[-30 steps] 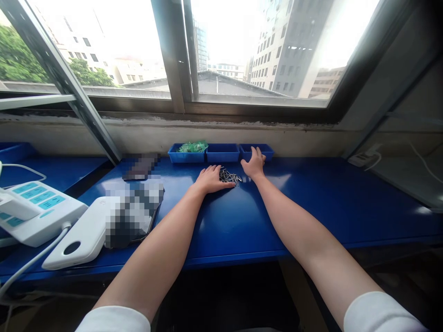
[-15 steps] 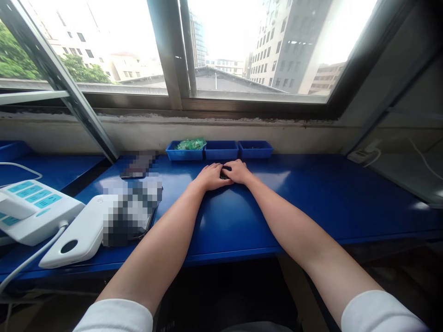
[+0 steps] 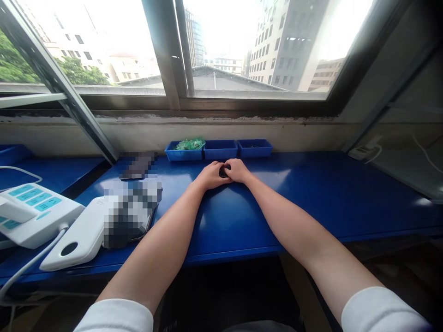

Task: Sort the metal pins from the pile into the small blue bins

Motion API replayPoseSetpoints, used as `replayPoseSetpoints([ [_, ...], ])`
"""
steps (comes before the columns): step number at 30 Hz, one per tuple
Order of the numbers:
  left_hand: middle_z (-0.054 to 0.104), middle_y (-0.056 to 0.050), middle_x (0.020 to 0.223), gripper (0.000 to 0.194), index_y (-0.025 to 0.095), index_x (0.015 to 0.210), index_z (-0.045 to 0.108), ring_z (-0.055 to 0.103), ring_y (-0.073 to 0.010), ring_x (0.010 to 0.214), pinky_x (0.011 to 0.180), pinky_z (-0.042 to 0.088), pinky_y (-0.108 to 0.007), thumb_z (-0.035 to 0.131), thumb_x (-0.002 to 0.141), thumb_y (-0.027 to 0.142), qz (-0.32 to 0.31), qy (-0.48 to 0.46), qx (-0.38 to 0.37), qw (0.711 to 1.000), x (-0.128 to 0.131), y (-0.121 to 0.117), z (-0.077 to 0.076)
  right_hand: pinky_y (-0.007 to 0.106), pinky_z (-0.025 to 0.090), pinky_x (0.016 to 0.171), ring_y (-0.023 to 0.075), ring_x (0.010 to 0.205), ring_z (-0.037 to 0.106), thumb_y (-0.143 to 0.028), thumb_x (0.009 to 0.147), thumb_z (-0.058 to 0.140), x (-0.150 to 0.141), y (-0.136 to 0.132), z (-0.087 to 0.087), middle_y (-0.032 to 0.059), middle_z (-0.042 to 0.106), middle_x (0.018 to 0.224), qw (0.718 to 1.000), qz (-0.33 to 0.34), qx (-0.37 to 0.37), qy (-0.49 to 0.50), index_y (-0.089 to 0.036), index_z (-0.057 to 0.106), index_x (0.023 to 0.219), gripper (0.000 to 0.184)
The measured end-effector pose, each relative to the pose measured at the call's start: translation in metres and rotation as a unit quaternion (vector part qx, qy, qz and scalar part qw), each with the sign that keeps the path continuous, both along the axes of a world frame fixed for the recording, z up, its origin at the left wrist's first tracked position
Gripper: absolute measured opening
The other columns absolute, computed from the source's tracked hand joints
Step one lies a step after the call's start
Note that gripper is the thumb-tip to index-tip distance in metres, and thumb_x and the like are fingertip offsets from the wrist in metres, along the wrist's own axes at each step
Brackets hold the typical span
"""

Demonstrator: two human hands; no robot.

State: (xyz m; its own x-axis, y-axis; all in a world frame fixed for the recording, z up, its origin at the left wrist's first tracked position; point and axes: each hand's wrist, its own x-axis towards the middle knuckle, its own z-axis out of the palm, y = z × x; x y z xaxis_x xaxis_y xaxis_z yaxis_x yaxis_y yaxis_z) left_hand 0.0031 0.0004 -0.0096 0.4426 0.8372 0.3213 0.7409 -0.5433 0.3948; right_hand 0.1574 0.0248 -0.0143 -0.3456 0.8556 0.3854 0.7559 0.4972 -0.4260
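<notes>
My left hand (image 3: 211, 175) and my right hand (image 3: 238, 171) meet over the blue tabletop (image 3: 235, 216). Between them is a small, dark, roundish object (image 3: 223, 172), mostly covered by my fingers; its kind cannot be made out. My left hand curls around its near and left side, and my right fingers press on it from the right. Just beyond my hands stand three blue bins: a left bin (image 3: 183, 155) with crinkled green plastic (image 3: 190, 144), a middle bin (image 3: 220, 153), and a right bin (image 3: 255, 151) with small dark bits inside.
A white power strip (image 3: 41, 203) and a white oval-holed device (image 3: 71, 244) lie at the left with a cable. Beside them are a pixelated item (image 3: 133, 214) and a flat dark one (image 3: 137, 167). A metal post (image 3: 79, 106) rises at the left, before the window.
My right fingers have shifted slightly, and more of the dark object's round shape shows between my hands. The camera view has moved a little. Everything else stays in place.
</notes>
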Motion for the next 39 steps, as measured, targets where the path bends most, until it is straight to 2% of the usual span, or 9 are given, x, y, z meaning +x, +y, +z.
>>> replayPoseSetpoints([
  [7,0.055,-0.009,0.122,0.076,0.021,0.132,0.049,0.055,-0.0277,0.111,0.096,0.044,-0.035,0.070,0.063,0.046,0.001,-0.064,-0.001,0.998,-0.004,0.003,0.001,0.033,0.043,0.081,0.0232,0.094,0.057,-0.024,0.085,0.046,-0.002,-0.007,0.004,0.0090,0.069,0.092,0.997,-0.017,0.024,0.074,-0.017,0.064,0.089,0.020],
  [13,0.065,-0.006,0.106,0.038,0.017,0.110,0.064,0.061,-0.0196,0.100,0.093,0.046,-0.030,0.056,0.074,0.021,0.025,-0.161,0.077,0.984,-0.001,0.001,0.010,0.027,0.045,0.069,0.0149,0.071,0.060,-0.027,0.084,0.047,-0.001,-0.008,0.010,0.0009,0.065,0.075,0.974,0.044,0.002,0.223,-0.020,0.060,0.084,0.014],
  [17,0.068,-0.005,0.090,0.022,0.017,0.095,0.069,0.063,-0.0173,0.085,0.083,0.050,-0.028,0.055,0.079,0.021,0.053,-0.192,0.098,0.975,0.000,0.003,0.011,0.027,0.044,0.064,0.0138,0.060,0.056,-0.031,0.082,0.050,-0.001,-0.006,0.011,-0.0022,0.058,0.061,0.956,0.051,-0.011,0.289,-0.020,0.057,0.082,0.013],
  [24,0.070,-0.005,0.087,0.017,0.018,0.086,0.069,0.063,-0.0174,0.080,0.078,0.049,-0.029,0.054,0.083,0.026,0.089,-0.202,0.101,0.970,-0.002,0.006,0.010,0.026,0.043,0.060,0.0129,0.059,0.055,-0.042,0.071,0.064,0.001,-0.008,0.017,-0.0016,0.060,0.061,0.926,0.058,-0.051,0.371,-0.019,0.059,0.071,0.023],
  [29,0.069,-0.004,0.086,0.019,0.019,0.088,0.069,0.063,-0.0177,0.082,0.079,0.049,-0.028,0.053,0.084,0.029,0.092,-0.175,0.087,0.976,-0.001,0.007,0.008,0.028,0.046,0.065,0.0153,0.064,0.059,-0.040,0.064,0.070,0.006,-0.007,0.017,0.0007,0.065,0.065,0.913,0.073,-0.078,0.395,-0.018,0.064,0.068,0.023],
  [32,0.066,-0.006,0.098,0.026,0.019,0.097,0.068,0.062,-0.0203,0.093,0.086,0.047,-0.030,0.055,0.082,0.036,0.114,-0.133,0.083,0.981,-0.002,0.008,0.006,0.030,0.048,0.069,0.0168,0.069,0.060,-0.038,0.068,0.066,0.013,-0.004,0.017,0.0015,0.067,0.072,0.934,0.032,-0.036,0.354,-0.018,0.067,0.073,0.021],
  [35,0.060,-0.011,0.116,0.047,0.017,0.114,0.062,0.056,-0.0256,0.109,0.095,0.043,-0.034,0.055,0.080,0.049,0.146,-0.077,0.060,0.984,-0.005,0.007,0.005,0.034,0.046,0.080,0.0199,0.081,0.058,-0.032,0.071,0.060,0.024,0.001,0.017,0.0036,0.069,0.085,0.964,-0.066,0.061,0.249,-0.018,0.068,0.085,0.021],
  [37,0.055,-0.013,0.126,0.064,0.018,0.124,0.056,0.050,-0.0292,0.118,0.099,0.039,-0.038,0.051,0.077,0.062,0.147,-0.028,0.030,0.988,-0.007,0.005,0.006,0.039,0.042,0.090,0.0242,0.097,0.054,-0.026,0.071,0.056,0.032,0.005,0.015,0.0060,0.068,0.100,0.968,-0.142,0.104,0.179,-0.017,0.067,0.098,0.030],
  [39,0.046,-0.015,0.137,0.078,0.019,0.131,0.050,0.041,-0.0323,0.128,0.104,0.033,-0.042,0.046,0.074,0.072,0.134,0.027,-0.001,0.991,-0.008,0.003,0.005,0.045,0.037,0.095,0.0289,0.109,0.046,-0.024,0.070,0.055,0.038,0.008,0.013,0.0082,0.063,0.116,0.962,-0.215,0.101,0.138,-0.016,0.061,0.113,0.044],
])
